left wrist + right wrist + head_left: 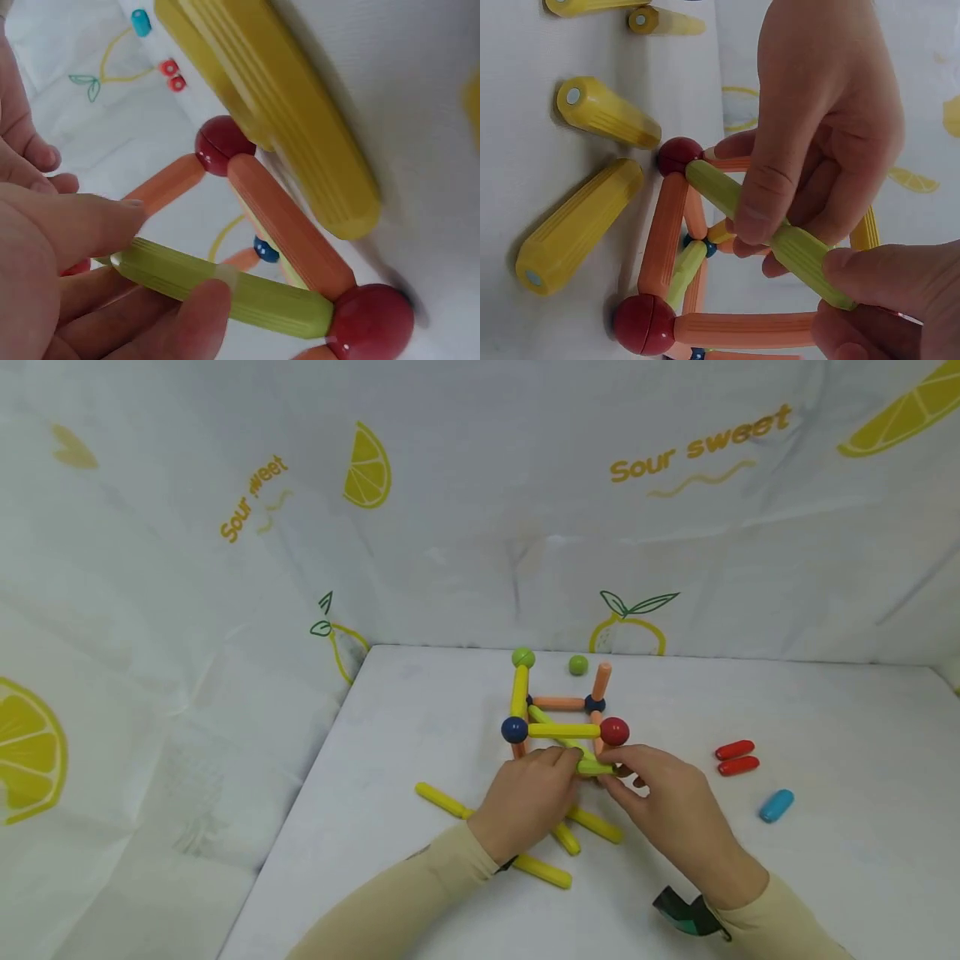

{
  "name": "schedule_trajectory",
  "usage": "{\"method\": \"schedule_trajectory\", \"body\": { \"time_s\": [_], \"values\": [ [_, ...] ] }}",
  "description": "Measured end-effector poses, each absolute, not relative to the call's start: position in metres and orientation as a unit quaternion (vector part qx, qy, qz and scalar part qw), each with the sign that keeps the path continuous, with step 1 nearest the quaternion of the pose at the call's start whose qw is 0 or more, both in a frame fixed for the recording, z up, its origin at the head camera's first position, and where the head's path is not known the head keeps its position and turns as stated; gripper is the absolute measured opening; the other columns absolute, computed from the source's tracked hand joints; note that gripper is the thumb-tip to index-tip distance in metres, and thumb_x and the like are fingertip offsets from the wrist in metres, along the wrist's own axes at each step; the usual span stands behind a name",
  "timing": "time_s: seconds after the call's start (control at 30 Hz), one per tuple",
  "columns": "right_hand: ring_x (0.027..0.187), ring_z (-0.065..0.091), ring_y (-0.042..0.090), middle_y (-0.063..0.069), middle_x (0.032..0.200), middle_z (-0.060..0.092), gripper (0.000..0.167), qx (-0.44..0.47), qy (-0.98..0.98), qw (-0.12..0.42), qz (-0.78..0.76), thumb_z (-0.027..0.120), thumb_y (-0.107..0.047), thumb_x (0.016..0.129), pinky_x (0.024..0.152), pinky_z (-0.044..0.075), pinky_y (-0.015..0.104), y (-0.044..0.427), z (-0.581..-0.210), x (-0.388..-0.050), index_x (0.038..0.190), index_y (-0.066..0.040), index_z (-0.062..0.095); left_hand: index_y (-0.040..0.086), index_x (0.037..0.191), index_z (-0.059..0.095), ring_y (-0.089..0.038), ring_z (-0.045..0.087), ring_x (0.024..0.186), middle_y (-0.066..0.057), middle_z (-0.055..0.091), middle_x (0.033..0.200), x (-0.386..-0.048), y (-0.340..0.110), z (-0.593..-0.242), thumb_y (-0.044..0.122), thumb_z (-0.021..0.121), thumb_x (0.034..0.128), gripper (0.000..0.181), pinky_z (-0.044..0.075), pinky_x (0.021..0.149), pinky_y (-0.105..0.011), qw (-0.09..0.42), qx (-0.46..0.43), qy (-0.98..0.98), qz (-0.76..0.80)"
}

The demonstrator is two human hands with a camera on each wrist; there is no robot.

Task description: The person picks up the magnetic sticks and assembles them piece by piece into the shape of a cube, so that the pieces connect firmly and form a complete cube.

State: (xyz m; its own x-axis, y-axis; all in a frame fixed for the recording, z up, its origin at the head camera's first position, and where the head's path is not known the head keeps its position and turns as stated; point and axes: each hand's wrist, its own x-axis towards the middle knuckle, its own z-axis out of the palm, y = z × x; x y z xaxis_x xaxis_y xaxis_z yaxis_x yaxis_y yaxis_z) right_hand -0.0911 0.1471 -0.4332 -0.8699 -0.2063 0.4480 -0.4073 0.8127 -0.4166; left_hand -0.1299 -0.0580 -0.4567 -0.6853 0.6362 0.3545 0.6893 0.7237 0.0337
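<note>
A frame of coloured rods and balls stands on the table, with a dark blue ball (514, 729) and a red ball (615, 731) at its upper front corners, joined by a yellow rod (564, 731). My left hand (528, 793) pinches a light green rod (716, 187) along its length, its thumb covering part of it. One end of that rod meets a lower red ball (680, 156). At the opposite end, my right hand (667, 802) pinches the rod between thumb and fingers. Orange rods (664, 236) form the frame's lower sides.
Several loose yellow rods (543, 871) lie under and beside the left forearm. Two red rods (735, 749) and a blue rod (776, 806) are off to the right. Behind the frame sits a green ball (577, 665), near a lemon-print cloth (480, 568).
</note>
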Motion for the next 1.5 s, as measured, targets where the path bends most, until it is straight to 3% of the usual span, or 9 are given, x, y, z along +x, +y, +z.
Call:
{"method": "schedule_trajectory", "body": {
  "time_s": [0.27,0.53,0.77,0.83,1.0,1.13,1.23,1.37,1.5],
  "values": [
    [0.088,0.068,0.017,0.001,0.108,0.078,0.043,0.156,-0.914,0.256,0.273,0.099,-0.012,0.075,0.067,0.060,0.032,0.161,-0.408,-0.099,0.112,-0.015,0.078,0.014,0.125,0.068,-0.006,0.071,0.082,0.005,0.077,0.105,-0.134,-0.052,-0.453,0.032,0.073,0.1054,0.027,0.057,0.066,-0.013,0.155,-0.362,-0.914,-0.095],
    [0.115,0.073,0.034,0.008,0.135,0.073,0.058,0.140,-0.920,0.080,0.356,0.091,-0.018,0.089,0.093,0.064,0.056,0.174,-0.401,-0.119,0.142,-0.017,0.066,0.006,0.128,0.071,-0.006,0.070,0.077,0.000,0.079,0.099,-0.131,-0.046,-0.448,0.034,0.075,0.1041,0.036,0.056,0.065,-0.012,0.150,-0.341,-0.925,-0.075],
    [0.113,0.073,0.026,0.002,0.126,0.077,0.051,0.138,-0.923,0.079,0.351,0.090,-0.016,0.090,0.095,0.064,0.044,0.174,-0.407,-0.122,0.137,-0.020,0.070,0.009,0.115,0.070,-0.005,0.057,0.067,0.003,0.070,0.086,-0.133,-0.045,-0.450,0.031,0.076,0.1033,0.025,0.046,0.057,-0.009,0.150,-0.334,-0.926,-0.086],
    [0.112,0.072,0.025,0.002,0.124,0.077,0.051,0.136,-0.923,0.084,0.350,0.089,-0.013,0.090,0.094,0.064,0.036,0.173,-0.407,-0.123,0.137,-0.020,0.071,0.008,0.119,0.069,-0.005,0.062,0.069,0.002,0.072,0.089,-0.134,-0.045,-0.451,0.030,0.076,0.1036,0.028,0.050,0.061,-0.010,0.154,-0.334,-0.926,-0.085],
    [0.111,0.073,0.023,0.002,0.124,0.077,0.051,0.139,-0.923,0.093,0.346,0.091,-0.013,0.089,0.093,0.063,0.035,0.174,-0.407,-0.125,0.135,-0.020,0.071,0.007,0.130,0.065,-0.008,0.072,0.077,0.001,0.076,0.099,-0.137,-0.043,-0.452,0.031,0.074,0.1048,0.036,0.058,0.069,-0.014,0.149,-0.330,-0.928,-0.087],
    [0.108,0.073,0.025,0.002,0.123,0.077,0.051,0.139,-0.922,0.101,0.348,0.093,-0.016,0.087,0.091,0.060,0.024,0.176,-0.409,-0.125,0.133,-0.019,0.072,0.008,0.121,0.068,-0.005,0.060,0.068,0.003,0.070,0.088,-0.137,-0.042,-0.450,0.030,0.072,0.1062,0.027,0.048,0.060,-0.009,0.130,-0.331,-0.930,-0.098],
    [0.107,0.073,0.025,0.003,0.120,0.077,0.051,0.137,-0.921,0.109,0.349,0.093,-0.016,0.086,0.090,0.064,0.029,0.174,-0.410,-0.126,0.133,-0.019,0.072,0.009,0.109,0.070,-0.005,0.051,0.065,0.004,0.063,0.080,-0.137,-0.043,-0.449,0.031,0.071,0.1068,0.022,0.039,0.055,-0.009,0.120,-0.328,-0.931,-0.108],
    [0.105,0.074,0.022,0.002,0.118,0.077,0.049,0.143,-0.918,0.125,0.347,0.093,-0.014,0.086,0.089,0.064,0.050,0.170,-0.412,-0.127,0.131,-0.018,0.073,0.010,0.103,0.070,-0.004,0.048,0.064,0.005,0.060,0.077,-0.137,-0.046,-0.450,0.030,0.068,0.1080,0.020,0.036,0.055,-0.009,0.123,-0.323,-0.930,-0.123],
    [0.103,0.073,0.022,0.002,0.117,0.077,0.049,0.143,-0.920,0.133,0.341,0.093,-0.013,0.085,0.088,0.065,0.052,0.167,-0.414,-0.127,0.130,-0.018,0.073,0.012,0.098,0.068,-0.003,0.046,0.063,0.006,0.055,0.074,-0.137,-0.048,-0.451,0.028,0.066,0.1084,0.020,0.034,0.054,-0.009,0.130,-0.320,-0.930,-0.129]
  ]
}}
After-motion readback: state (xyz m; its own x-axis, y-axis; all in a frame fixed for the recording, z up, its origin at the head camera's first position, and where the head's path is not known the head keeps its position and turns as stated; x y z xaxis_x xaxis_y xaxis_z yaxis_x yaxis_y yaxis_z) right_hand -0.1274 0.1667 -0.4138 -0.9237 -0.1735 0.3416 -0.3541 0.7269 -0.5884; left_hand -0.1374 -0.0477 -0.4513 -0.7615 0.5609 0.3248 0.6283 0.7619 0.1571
